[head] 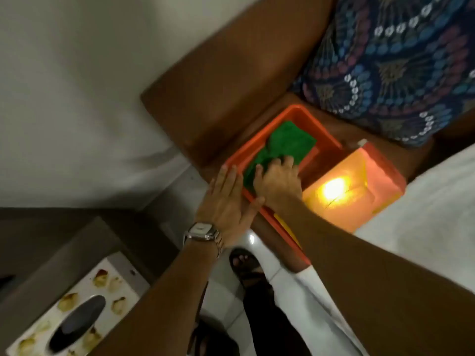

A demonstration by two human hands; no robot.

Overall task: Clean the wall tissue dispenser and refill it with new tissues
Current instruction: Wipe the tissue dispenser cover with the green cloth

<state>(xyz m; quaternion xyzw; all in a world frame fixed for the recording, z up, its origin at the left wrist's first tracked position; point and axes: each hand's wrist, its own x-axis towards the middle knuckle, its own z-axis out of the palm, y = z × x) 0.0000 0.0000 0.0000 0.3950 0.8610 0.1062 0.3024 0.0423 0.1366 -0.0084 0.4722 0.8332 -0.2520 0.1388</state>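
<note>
Two hands work at the orange dispenser (290,116), which lies open on the brown sofa (218,80): the left hand (226,201) rests flat and released against its near rim, and the right hand (279,179) presses a green cloth (285,142) into its interior, so the cleaning step appears to be in hand. Beside the dispenser sits its translucent orange cover (359,186), glaring with reflected light. Wiping the remaining inner corners likely comes next, with the left hand bracing the dispenser.
</note>
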